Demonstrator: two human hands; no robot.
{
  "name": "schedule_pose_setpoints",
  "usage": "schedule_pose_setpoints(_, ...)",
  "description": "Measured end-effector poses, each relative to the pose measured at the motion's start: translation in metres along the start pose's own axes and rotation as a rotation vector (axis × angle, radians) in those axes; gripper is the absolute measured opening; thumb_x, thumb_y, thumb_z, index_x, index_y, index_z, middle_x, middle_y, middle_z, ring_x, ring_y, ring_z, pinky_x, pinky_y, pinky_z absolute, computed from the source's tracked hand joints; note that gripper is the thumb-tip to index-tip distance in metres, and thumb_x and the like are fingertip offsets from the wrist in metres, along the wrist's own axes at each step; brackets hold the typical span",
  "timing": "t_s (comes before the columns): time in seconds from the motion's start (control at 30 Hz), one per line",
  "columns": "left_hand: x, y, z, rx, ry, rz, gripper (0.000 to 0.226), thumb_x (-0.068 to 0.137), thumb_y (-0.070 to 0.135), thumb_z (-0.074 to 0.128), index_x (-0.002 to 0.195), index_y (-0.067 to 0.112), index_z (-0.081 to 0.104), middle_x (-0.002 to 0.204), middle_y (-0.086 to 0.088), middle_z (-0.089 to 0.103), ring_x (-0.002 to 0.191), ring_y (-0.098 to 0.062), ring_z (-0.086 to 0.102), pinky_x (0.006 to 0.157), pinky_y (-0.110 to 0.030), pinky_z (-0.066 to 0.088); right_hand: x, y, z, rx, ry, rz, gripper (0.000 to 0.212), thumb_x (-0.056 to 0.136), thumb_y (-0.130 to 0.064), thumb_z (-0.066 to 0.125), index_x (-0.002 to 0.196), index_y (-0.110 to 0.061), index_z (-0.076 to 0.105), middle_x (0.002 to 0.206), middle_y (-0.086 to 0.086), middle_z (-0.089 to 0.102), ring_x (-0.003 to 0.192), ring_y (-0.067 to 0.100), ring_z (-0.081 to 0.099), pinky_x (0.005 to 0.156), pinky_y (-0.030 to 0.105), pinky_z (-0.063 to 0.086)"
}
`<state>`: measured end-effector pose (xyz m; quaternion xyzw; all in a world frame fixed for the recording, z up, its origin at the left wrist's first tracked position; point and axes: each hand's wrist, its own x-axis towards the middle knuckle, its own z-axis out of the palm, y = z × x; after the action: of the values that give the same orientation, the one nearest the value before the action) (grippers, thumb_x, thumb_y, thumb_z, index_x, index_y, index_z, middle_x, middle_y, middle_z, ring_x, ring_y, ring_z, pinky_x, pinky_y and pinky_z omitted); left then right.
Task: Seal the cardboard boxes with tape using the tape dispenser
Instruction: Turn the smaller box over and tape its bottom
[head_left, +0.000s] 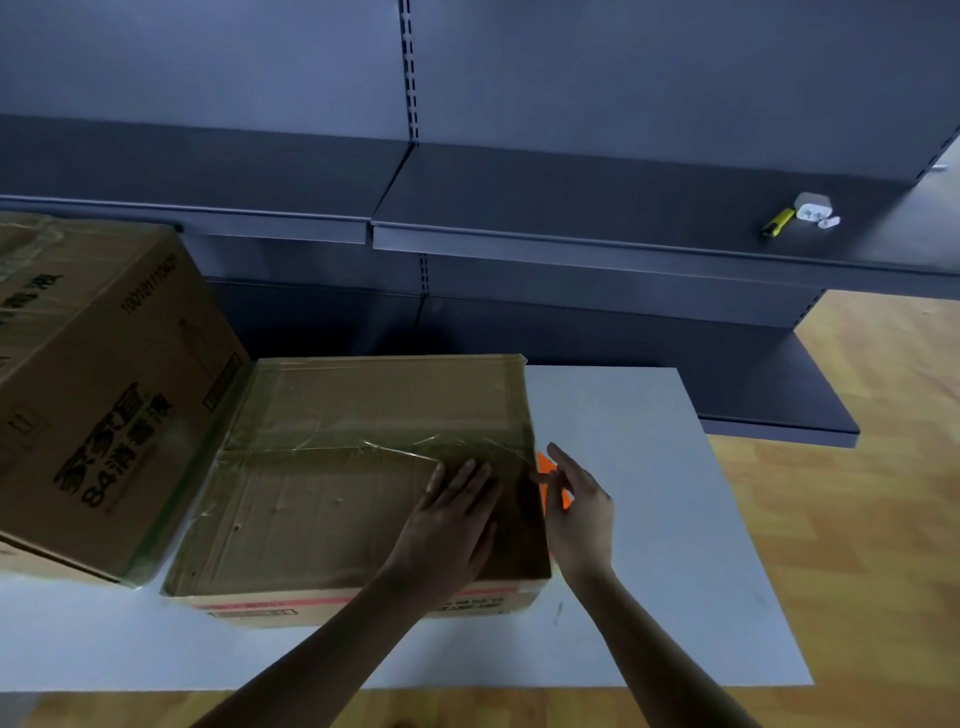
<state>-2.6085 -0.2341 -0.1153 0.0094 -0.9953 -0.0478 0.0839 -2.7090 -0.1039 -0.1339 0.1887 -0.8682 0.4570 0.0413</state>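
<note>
Fingers of left hand lie flat together on the box. Right hand, fingers apart, is at orange tape dispenser; grip unclear.

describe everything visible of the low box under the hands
A low cardboard box, flaps closed, on the white table. Wrinkled clear tape covers its centre seam and edges; red print marks its near side. The left hand presses flat on top; the right hand is at its right edge. A taller box is beside its left.

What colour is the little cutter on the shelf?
The cutter is yellow with a black end; the head view shows it.
</note>
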Motion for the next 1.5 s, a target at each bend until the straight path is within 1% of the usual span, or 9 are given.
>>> schedule_pose_setpoints(0.17,-0.002,0.002,0.006,0.008,0.020,-0.018,0.043,0.091,0.031,0.042,0.123,0.009,0.060,0.131,-0.012,0.056,0.125,-0.027,0.049,0.099,-0.054,0.041,-0.001,0.020,0.009,-0.044,0.086,-0.021,0.041,0.088,0.000,0.056,0.128,-0.011,0.056,0.132,0.003,0.056,0.120,0.012,0.048,0.097,0.016,0.032)
schedule_pose_setpoints(0.27,-0.003,0.002,0.008,-0.031,0.011,-0.027,0.045,0.093,0.030,0.036,0.127,0.008,0.057,0.135,-0.012,0.052,0.129,-0.027,0.044,0.100,-0.055,0.039,0.005,0.048,0.014,-0.078,-0.135,0.213,0.040,0.093,-0.009,0.052,0.133,-0.012,0.050,0.137,0.006,0.050,0.124,0.023,0.048,0.102,0.031,0.041)
schedule_pose_setpoints(0.57,-0.002,0.001,0.010,-0.060,-0.004,-0.046,0.046,0.095,0.029,0.033,0.130,0.008,0.054,0.138,-0.011,0.049,0.132,-0.026,0.039,0.103,-0.056,0.036,-0.002,0.066,0.034,-0.201,-0.382,0.384,0.033,0.092,-0.041,0.048,0.106,-0.011,0.055,0.109,0.011,0.062,0.091,0.021,0.058,0.076,0.034,0.050)
schedule_pose_setpoints(0.8,-0.003,0.002,0.009,-0.037,-0.007,-0.045,0.048,0.094,0.031,0.032,0.130,0.008,0.053,0.138,-0.011,0.049,0.131,-0.026,0.040,0.102,-0.055,0.038,0.008,0.049,0.030,0.612,-0.390,0.845,0.061,0.072,-0.065,0.065,0.093,-0.009,0.064,0.080,0.008,0.066,0.069,0.017,0.062,0.063,0.032,0.053)
schedule_pose_setpoints(0.93,-0.003,0.003,0.007,-0.052,0.013,-0.038,0.048,0.093,0.030,0.032,0.129,0.007,0.055,0.137,-0.013,0.050,0.130,-0.027,0.042,0.101,-0.056,0.038,0.005,0.050,0.022,0.054,-0.353,0.462,0.031,0.085,-0.035,0.062,0.115,-0.027,0.059,0.093,0.006,0.069,0.085,0.021,0.066,0.073,0.034,0.053)
schedule_pose_setpoints(1.03,-0.002,0.002,0.006,-0.046,0.031,-0.029,0.048,0.093,0.029,0.033,0.127,0.006,0.056,0.136,-0.013,0.051,0.129,-0.028,0.044,0.100,-0.057,0.037,0.009,0.043,0.012,-0.265,-0.416,0.406,0.019,0.088,-0.032,0.051,0.081,-0.016,0.058,0.066,0.005,0.061,0.061,0.020,0.058,0.051,0.031,0.045)
schedule_pose_setpoints(1.27,-0.003,0.001,0.005,-0.012,0.007,-0.001,0.048,0.092,0.030,0.032,0.125,0.007,0.058,0.133,-0.012,0.054,0.126,-0.027,0.047,0.100,-0.056,0.036,0.014,0.034,-0.014,-0.047,-0.299,0.451,0.005,0.089,-0.013,0.050,0.086,-0.010,0.049,0.084,0.007,0.058,0.073,0.022,0.053,0.053,0.028,0.038)
schedule_pose_setpoints(1.4,-0.002,-0.009,0.009,-0.175,-0.062,-0.032,0.045,0.099,0.032,0.037,0.141,0.016,0.038,0.149,0.003,0.022,0.141,-0.012,0.008,0.115,-0.040,0.000,0.024,0.010,-0.034,0.144,-0.201,0.384,0.016,0.089,-0.010,0.051,0.105,-0.007,0.052,0.094,0.007,0.064,0.080,0.017,0.062,0.063,0.027,0.050)
schedule_pose_setpoints(1.5,-0.005,-0.018,0.001,-0.413,0.009,-0.122,0.042,0.097,0.030,0.044,0.138,0.021,0.044,0.141,0.004,0.044,0.130,-0.004,0.038,0.109,-0.024,0.029,0.028,-0.019,-0.046,0.226,-0.156,0.258,0.016,0.088,-0.012,0.057,0.100,-0.018,0.047,0.084,-0.011,0.059,0.070,0.002,0.060,0.052,0.008,0.044)
